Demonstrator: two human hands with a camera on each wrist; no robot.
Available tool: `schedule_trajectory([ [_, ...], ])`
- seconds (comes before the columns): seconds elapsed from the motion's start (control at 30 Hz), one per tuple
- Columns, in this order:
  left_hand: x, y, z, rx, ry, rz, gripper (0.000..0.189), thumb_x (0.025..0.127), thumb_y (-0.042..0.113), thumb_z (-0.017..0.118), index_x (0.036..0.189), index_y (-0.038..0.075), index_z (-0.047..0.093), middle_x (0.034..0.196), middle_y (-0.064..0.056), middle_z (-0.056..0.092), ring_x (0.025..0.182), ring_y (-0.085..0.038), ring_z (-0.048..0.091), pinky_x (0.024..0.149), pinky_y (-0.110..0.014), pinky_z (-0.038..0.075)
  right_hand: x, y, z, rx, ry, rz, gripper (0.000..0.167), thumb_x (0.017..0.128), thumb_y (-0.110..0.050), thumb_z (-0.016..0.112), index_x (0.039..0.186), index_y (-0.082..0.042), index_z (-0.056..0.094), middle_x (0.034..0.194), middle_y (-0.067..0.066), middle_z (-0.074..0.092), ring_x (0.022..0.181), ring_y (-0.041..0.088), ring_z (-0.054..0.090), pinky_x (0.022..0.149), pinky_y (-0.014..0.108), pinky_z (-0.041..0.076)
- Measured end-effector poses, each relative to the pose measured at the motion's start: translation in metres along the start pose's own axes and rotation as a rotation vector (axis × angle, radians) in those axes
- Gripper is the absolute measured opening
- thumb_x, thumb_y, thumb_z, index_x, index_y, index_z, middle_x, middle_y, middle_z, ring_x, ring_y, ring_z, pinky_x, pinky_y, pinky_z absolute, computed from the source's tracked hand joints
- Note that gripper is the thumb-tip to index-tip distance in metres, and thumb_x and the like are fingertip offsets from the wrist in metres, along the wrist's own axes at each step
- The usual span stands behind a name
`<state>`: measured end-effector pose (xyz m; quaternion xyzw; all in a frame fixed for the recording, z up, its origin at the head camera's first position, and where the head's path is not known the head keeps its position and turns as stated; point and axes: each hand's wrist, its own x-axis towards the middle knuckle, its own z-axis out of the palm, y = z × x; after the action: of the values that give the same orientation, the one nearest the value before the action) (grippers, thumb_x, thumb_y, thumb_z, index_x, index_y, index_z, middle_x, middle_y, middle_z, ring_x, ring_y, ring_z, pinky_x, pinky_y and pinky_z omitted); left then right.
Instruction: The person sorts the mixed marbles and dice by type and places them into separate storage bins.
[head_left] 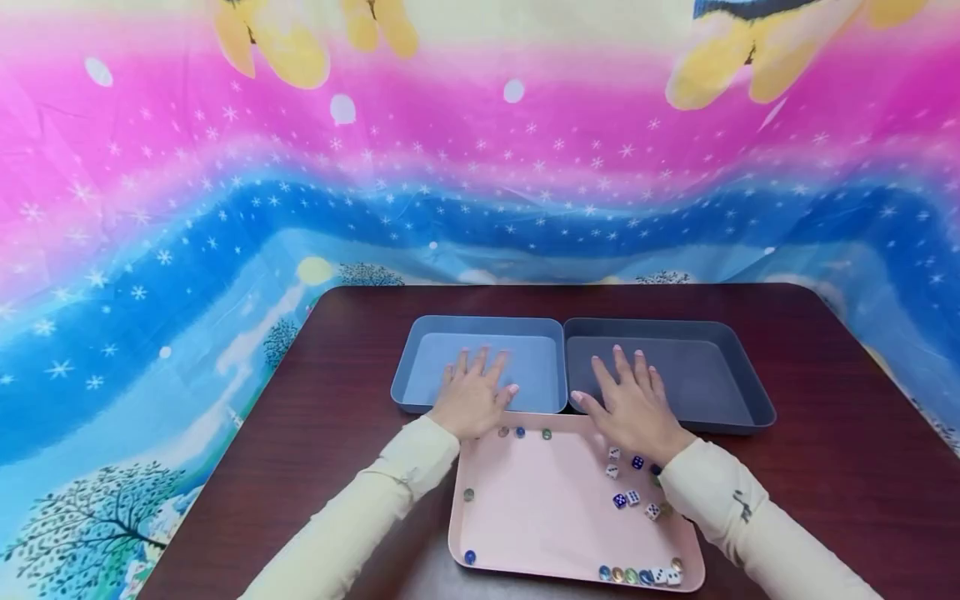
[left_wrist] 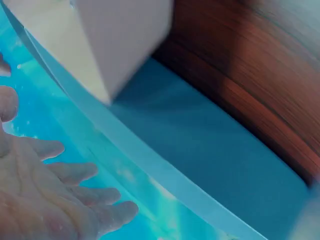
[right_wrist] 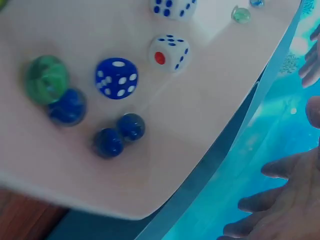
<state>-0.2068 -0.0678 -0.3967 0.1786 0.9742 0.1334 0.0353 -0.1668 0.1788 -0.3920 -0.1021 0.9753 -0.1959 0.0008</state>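
My left hand (head_left: 472,396) hovers over the near part of a light blue tray (head_left: 542,354), its fingers spread and holding nothing. Over the left part of a dark grey tray (head_left: 708,379), my right hand (head_left: 637,408) is likewise spread with nothing in it. A pink tray (head_left: 532,508) lies nearer to me, below both wrists. It holds glass marbles, such as a green marble (right_wrist: 46,80) and a blue marble (head_left: 470,557), plus white and blue dice. A blue die (right_wrist: 116,79) and a white die (right_wrist: 170,52) show clearly in the right wrist view. My right forearm hides part of the pink tray's right side.
All three trays stand on a dark reddish wooden table (head_left: 337,375). The blue and grey trays sit side by side behind the pink one. A colourful printed cloth (head_left: 480,167) hangs beyond the table's far edge and along its sides.
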Motion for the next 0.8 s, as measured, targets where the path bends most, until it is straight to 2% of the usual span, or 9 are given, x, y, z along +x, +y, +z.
schedule_trajectory([
  [0.13,-0.011,-0.029,-0.007,0.023,0.1,0.059,0.052,0.1,0.037,0.043,0.148,0.016,0.036,0.149,-0.019,0.041,0.138,-0.047,0.035,0.112,-0.06,0.031,-0.01,0.003,-0.004,-0.002,0.011,-0.024,0.075,0.097,-0.052,0.042,0.148,0.003,0.029,0.156,0.033,0.011,0.142,0.058,0.001,0.111,0.072,0.005],
  [0.27,-0.027,-0.063,-0.008,0.15,0.278,0.154,0.042,0.093,0.025,0.059,0.132,0.007,0.056,0.126,-0.018,0.063,0.117,-0.038,0.059,0.1,-0.05,0.048,-0.021,0.008,-0.008,-0.016,0.031,-0.031,0.074,0.097,-0.051,0.044,0.146,0.002,0.033,0.156,0.032,0.014,0.142,0.057,0.004,0.11,0.072,0.009],
  [0.4,-0.042,-0.096,-0.009,0.274,0.411,0.203,0.029,0.086,0.02,0.069,0.113,0.009,0.069,0.106,-0.01,0.072,0.098,-0.03,0.066,0.082,-0.046,0.055,-0.033,0.014,-0.015,-0.027,0.066,-0.024,0.071,0.096,-0.05,0.046,0.144,0.002,0.037,0.155,0.032,0.016,0.143,0.056,0.006,0.108,0.073,0.012],
  [0.5,-0.051,-0.116,-0.01,0.307,0.421,0.191,0.026,0.084,0.023,0.072,0.107,0.011,0.072,0.102,-0.007,0.073,0.095,-0.027,0.066,0.078,-0.045,0.055,-0.041,0.02,-0.02,-0.034,0.099,-0.028,0.068,0.096,-0.049,0.047,0.142,0.002,0.04,0.154,0.032,0.018,0.143,0.056,0.007,0.106,0.075,0.013],
  [0.6,-0.058,-0.13,-0.009,0.318,0.422,0.18,0.028,0.082,0.024,0.075,0.106,0.01,0.072,0.102,-0.007,0.073,0.096,-0.026,0.066,0.08,-0.043,0.056,-0.049,0.026,-0.022,-0.035,0.125,-0.03,0.065,0.097,-0.046,0.047,0.141,0.002,0.041,0.154,0.032,0.019,0.143,0.056,0.006,0.103,0.076,0.014],
  [0.7,-0.063,-0.138,-0.006,0.324,0.43,0.195,0.035,0.082,0.025,0.075,0.111,0.006,0.07,0.107,-0.01,0.073,0.1,-0.027,0.067,0.085,-0.044,0.056,-0.055,0.031,-0.02,-0.037,0.141,-0.024,0.065,0.097,-0.045,0.047,0.14,0.003,0.042,0.154,0.031,0.021,0.143,0.055,0.007,0.102,0.075,0.016],
  [0.8,-0.066,-0.14,0.001,0.344,0.406,0.217,0.045,0.085,0.027,0.071,0.123,0.004,0.064,0.121,-0.013,0.068,0.113,-0.029,0.064,0.094,-0.046,0.053,-0.06,0.033,-0.016,-0.041,0.162,-0.026,0.064,0.097,-0.045,0.049,0.138,0.003,0.045,0.153,0.031,0.024,0.143,0.055,0.009,0.1,0.075,0.017],
])
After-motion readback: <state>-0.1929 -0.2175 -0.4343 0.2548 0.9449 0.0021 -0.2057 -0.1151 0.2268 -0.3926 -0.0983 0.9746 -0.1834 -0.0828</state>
